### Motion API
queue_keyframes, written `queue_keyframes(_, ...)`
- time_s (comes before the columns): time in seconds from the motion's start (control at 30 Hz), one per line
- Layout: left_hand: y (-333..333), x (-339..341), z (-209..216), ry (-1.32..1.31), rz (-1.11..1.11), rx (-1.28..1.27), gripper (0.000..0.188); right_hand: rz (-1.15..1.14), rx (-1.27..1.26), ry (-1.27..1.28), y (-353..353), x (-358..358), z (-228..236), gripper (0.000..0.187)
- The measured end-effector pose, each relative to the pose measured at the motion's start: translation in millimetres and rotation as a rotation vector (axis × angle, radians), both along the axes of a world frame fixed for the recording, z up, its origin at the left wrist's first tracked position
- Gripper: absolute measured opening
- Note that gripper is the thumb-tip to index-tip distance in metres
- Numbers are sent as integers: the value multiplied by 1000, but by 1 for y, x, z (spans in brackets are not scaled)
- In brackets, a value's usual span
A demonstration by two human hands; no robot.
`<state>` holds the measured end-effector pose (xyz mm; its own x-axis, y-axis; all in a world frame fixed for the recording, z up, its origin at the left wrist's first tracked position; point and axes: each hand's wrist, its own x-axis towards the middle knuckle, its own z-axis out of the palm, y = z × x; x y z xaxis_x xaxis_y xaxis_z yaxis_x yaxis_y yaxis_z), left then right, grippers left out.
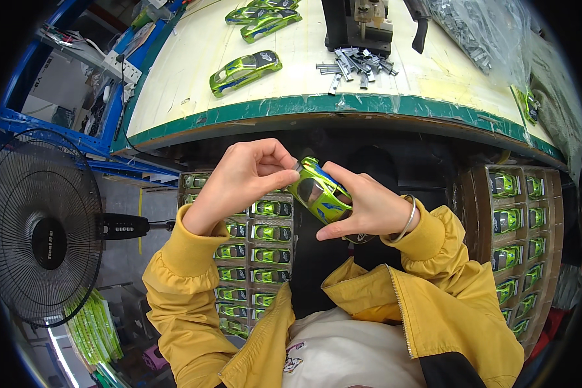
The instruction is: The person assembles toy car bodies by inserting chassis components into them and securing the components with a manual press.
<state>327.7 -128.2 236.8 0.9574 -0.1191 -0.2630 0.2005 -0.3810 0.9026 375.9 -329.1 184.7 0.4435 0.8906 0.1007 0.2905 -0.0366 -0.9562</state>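
Above my lap, my right hand (375,204) grips a green toy car body (319,195) with blue and dark markings, thumb and fingers along its sides. The car is tilted, one end toward my left hand (242,173). My left thumb and index finger are pinched together at that end, with a small grey piece (298,166) just showing between them. Its exact shape is mostly hidden by the fingertips. On the table ahead lies a pile of silver-grey strip-like parts (352,64), and a similar green car body (246,71) rests to their left.
More green car bodies (270,26) lie farther back. A black bench machine with a lever (355,29) stands behind the parts. Plastic bags (459,32) sit at the right. Divided boxes of cars flank my lap, left (293,258) and right (549,226). A fan (48,242) stands left.
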Motion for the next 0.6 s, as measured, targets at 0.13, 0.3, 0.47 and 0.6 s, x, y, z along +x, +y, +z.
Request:
queue_keyframes(0.13, -4, -3, 3, -67, -5, 92, 14, -16, 17, -11, -2, -1, 1, 61)
queue_keyframes(0.3, -12, -5, 8, -103, -26, 203, 14, -41, 12, -2, -3, -2, -2, 69)
queue_keyframes(0.47, -10, -3, 0, -185, -19, 255, 14, -77, -9, -84, -1, -5, -5, 70)
queue_keyframes(0.6, -9, -2, -10, -214, -5, 225, 14, -76, 32, -55, -1, -3, -5, 61)
